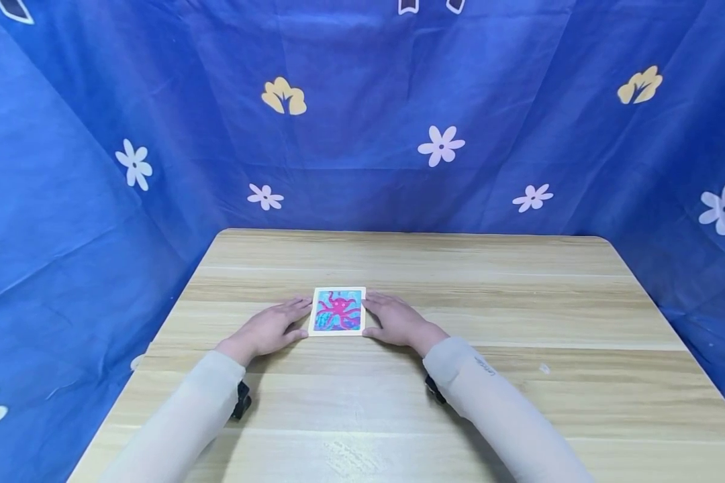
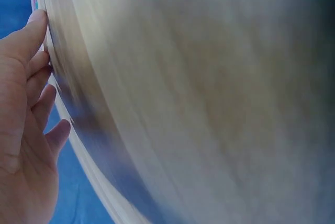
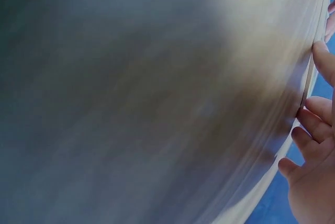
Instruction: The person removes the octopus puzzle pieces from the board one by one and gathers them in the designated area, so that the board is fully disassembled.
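Observation:
A square picture puzzle (image 1: 339, 311) with a pale border lies flat on the wooden table, showing a pink octopus on blue. My left hand (image 1: 272, 327) touches its left edge with thumb and fingertips. At the opposite edge my right hand (image 1: 401, 323) does likewise, thumb near the front corner. Both hands have loosely extended fingers, not curled round the puzzle. In the left wrist view the left hand (image 2: 26, 114) is low against the tabletop; in the right wrist view the right hand (image 3: 314, 145) appears at the right border. The wrist views barely show the puzzle.
The wooden table (image 1: 350, 396) has rounded back corners. Blue cloth (image 1: 362, 147) with flower prints hangs behind it and along both sides. A small pale mark (image 1: 544, 368) lies on the tabletop at the right. Light sleeves cover both forearms.

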Motion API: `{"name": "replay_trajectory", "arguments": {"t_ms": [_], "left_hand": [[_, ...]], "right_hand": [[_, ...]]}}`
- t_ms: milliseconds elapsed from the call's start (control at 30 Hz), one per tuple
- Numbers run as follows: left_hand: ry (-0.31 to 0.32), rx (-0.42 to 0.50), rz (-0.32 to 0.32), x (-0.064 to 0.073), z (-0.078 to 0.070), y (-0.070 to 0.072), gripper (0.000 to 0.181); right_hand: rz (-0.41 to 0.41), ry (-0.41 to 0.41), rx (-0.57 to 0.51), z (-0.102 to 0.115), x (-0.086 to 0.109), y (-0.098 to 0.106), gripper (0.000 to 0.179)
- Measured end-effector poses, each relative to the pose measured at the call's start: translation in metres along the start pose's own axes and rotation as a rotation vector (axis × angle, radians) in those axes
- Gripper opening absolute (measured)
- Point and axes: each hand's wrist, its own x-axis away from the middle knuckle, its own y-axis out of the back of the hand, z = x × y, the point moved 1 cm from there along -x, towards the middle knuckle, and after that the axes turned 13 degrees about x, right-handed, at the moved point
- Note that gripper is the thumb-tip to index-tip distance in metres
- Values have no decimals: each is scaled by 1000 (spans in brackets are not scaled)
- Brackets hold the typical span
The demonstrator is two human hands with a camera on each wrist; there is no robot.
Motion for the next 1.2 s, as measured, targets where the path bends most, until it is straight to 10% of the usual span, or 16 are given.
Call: {"name": "replay_trajectory", "arguments": {"t_ms": [1200], "left_hand": [[-113,-56,-9,-13,-60,-32,61]], "right_hand": [[-71,14,-33,-28,70,-8,69]]}}
